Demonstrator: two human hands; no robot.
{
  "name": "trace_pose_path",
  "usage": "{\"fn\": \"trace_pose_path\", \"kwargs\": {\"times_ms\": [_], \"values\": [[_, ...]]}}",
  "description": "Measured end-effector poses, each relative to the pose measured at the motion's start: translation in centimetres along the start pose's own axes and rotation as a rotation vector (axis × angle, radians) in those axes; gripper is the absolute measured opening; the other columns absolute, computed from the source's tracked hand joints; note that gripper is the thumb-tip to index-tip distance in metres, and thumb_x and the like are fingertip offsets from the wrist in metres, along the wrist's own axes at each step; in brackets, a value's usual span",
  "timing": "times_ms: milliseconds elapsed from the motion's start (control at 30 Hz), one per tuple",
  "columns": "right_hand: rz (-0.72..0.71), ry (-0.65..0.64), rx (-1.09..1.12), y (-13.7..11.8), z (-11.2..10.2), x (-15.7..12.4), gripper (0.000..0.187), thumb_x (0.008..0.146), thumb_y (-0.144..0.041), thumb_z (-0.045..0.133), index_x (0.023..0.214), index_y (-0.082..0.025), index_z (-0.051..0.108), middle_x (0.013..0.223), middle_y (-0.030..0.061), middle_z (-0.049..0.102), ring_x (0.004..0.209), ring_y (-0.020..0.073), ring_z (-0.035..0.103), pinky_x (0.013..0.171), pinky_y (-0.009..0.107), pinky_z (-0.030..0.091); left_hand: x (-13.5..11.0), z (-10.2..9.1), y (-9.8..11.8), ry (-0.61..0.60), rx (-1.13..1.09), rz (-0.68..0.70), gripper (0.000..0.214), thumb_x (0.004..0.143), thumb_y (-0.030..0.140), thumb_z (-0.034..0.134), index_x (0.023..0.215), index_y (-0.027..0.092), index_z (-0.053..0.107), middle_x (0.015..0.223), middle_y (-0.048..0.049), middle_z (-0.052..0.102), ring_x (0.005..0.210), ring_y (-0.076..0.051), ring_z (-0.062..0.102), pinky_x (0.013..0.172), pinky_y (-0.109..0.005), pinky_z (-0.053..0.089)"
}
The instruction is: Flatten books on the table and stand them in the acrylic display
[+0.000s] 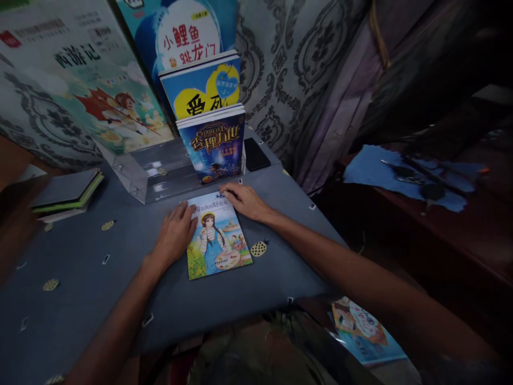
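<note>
A thin picture-covered book (pixel 218 240) lies face up on the grey cloth, showing a girl in a yellow hat and blue overalls. My left hand (pixel 174 232) rests along its upper left edge, fingers stretched out and fingertips over the cover's border. At the upper right corner, my right hand (pixel 244 202) has its fingers bent and pressed together on the book. Just behind it, a dark blue book (pixel 214 144) stands upright at the front of a clear acrylic rack (pixel 132 171). Behind that stands a blue and yellow book (pixel 200 88).
A tall blue book (pixel 188 32) and a large pale book (pixel 80 75) lean at the back. A black phone (pixel 256 154) lies beside the rack. Stacked notebooks (pixel 68 193) are at left. Another book (pixel 364 329) sits below the table's right edge. Patterned curtain (pixel 288 64) hangs behind.
</note>
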State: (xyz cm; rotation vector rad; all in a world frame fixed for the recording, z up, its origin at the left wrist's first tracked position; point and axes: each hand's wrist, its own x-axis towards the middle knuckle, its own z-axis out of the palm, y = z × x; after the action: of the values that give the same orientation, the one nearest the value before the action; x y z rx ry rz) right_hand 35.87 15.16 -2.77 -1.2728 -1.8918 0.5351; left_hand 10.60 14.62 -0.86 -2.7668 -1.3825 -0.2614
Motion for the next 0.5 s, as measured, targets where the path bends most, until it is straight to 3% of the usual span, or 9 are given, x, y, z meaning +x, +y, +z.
{"fn": "trace_pose_path", "kwargs": {"times_ms": [167, 300, 367, 500], "values": [[0.097, 0.049, -0.003, -0.7, -0.2, -0.1, 0.021, 0.095, -0.025, 0.048, 0.097, -0.018, 0.068, 0.089, 0.0051, 0.073, 0.079, 0.0183, 0.064, 0.074, 0.030, 0.045, 0.4, -1.0, -0.6, -0.131, 0.133, 0.024, 0.045, 0.102, 0.018, 0.030, 0.142, 0.011, 0.049, 0.152, -0.0200, 0.049, 0.146, -0.031, 0.041, 0.116, -0.057, 0.035], [0.170, 0.028, 0.266, -1.4, 0.4, -0.5, 0.018, 0.095, -0.025, 0.050, 0.093, -0.017, 0.065, 0.085, 0.0059, 0.074, 0.078, 0.0174, 0.069, 0.068, 0.027, 0.050, 1.3, -2.3, -0.8, -0.226, 0.191, 0.032, 0.047, 0.097, 0.020, 0.047, 0.143, 0.013, 0.047, 0.153, -0.0195, 0.049, 0.149, -0.031, 0.035, 0.117, -0.057, 0.033], [0.200, -0.011, 0.406, -1.6, 0.7, -0.6, 0.018, 0.096, -0.025, 0.050, 0.091, -0.016, 0.064, 0.083, 0.0056, 0.073, 0.073, 0.0158, 0.071, 0.062, 0.024, 0.051, 1.6, -3.0, 0.0, -0.236, 0.204, 0.024, 0.047, 0.095, 0.020, 0.052, 0.140, 0.012, 0.048, 0.151, -0.0203, 0.050, 0.148, -0.032, 0.037, 0.117, -0.055, 0.035], [0.240, -0.022, 0.522, -1.7, 1.1, -0.6, 0.018, 0.097, -0.025, 0.051, 0.089, -0.016, 0.064, 0.082, 0.0049, 0.073, 0.068, 0.0132, 0.071, 0.052, 0.019, 0.049, 1.5, -3.8, 3.7, -0.207, 0.203, -0.064, 0.034, 0.104, 0.029, 0.038, 0.121, 0.011, 0.061, 0.133, -0.0185, 0.064, 0.128, -0.031, 0.057, 0.103, -0.046, 0.049]]}}
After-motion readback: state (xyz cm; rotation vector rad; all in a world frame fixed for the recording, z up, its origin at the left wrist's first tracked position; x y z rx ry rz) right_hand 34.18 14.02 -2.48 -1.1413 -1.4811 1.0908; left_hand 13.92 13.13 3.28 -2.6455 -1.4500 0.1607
